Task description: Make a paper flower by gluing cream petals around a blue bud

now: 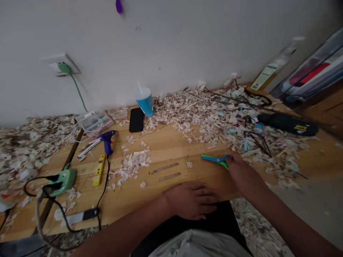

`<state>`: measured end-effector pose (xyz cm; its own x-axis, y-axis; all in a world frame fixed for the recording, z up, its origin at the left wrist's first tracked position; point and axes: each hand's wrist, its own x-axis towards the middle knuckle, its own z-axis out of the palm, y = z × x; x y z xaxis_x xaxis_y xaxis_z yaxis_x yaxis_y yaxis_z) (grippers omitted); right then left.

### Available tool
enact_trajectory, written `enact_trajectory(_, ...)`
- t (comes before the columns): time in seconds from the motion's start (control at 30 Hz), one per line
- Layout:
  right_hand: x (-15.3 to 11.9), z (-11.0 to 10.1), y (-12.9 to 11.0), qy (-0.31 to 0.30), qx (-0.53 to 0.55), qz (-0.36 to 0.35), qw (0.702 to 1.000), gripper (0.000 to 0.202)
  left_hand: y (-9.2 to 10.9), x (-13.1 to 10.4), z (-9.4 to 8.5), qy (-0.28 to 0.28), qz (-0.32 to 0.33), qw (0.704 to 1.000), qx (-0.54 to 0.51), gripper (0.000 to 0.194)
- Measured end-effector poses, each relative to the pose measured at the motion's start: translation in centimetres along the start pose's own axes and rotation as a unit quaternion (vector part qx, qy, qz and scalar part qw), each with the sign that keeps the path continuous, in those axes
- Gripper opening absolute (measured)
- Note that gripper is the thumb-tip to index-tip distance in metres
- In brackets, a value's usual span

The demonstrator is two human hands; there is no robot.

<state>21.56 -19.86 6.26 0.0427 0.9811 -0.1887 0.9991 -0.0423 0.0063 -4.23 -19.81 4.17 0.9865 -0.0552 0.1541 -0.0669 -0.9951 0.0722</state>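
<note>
My right hand [242,175] grips the handles of a pair of blue and green scissors [214,159], whose blades point left just above or on the wooden table [171,142]. My left hand [190,200] lies flat at the table's front edge, fingers stretched to the right, holding nothing. Beyond it, two thin translucent strips [169,176] lie side by side on the wood. A small pale scrap [189,165] sits between the strips and the scissors. Another round pale bit [143,184] lies further left.
Heaps of pale shavings [184,107] line the wall. Left stand a blue glue gun [107,141], a yellow box [99,170] and a green power strip [64,181] with cables. A phone [136,120] and blue cup [146,103] are behind; a dark umbrella-like roll [288,124] and bottle [270,71] lie right.
</note>
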Motion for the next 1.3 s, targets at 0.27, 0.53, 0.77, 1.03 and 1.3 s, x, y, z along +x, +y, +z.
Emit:
enact_trajectory(0.27, 0.5, -0.7, 0.8, -0.019, 0.006, 0.002, 1.000, 0.025, -0.6, -0.4, -0.5, 0.014, 0.003, 1.000, 0.025, 0.043)
enact_trajectory(0.53, 1.3, -2.4, 0.5, 0.009, 0.044, -0.054, 0.998, 0.025, -0.8, -1.2, -0.8, 0.055, -0.018, 0.997, 0.041, 0.038)
enact_trajectory(0.77, 8.7, -3.9, -4.8, 0.058, 0.161, -0.133, 0.976, 0.013, -1.1, -0.3, -2.0, 0.071, 0.018, 0.995, 0.062, 0.028)
enact_trajectory(1.03, 13.2, -2.1, -7.0, 0.053, 0.185, -0.118, 0.974, 0.018, 0.0, -0.3, -4.7, 0.077, 0.031, 0.993, 0.087, 0.030)
enact_trajectory(1.3, 14.1, -2.0, -7.2, 0.041, 0.212, -0.145, 0.966, 0.021, 0.5, -0.5, -5.4, 0.071, 0.012, 0.993, 0.092, 0.027)
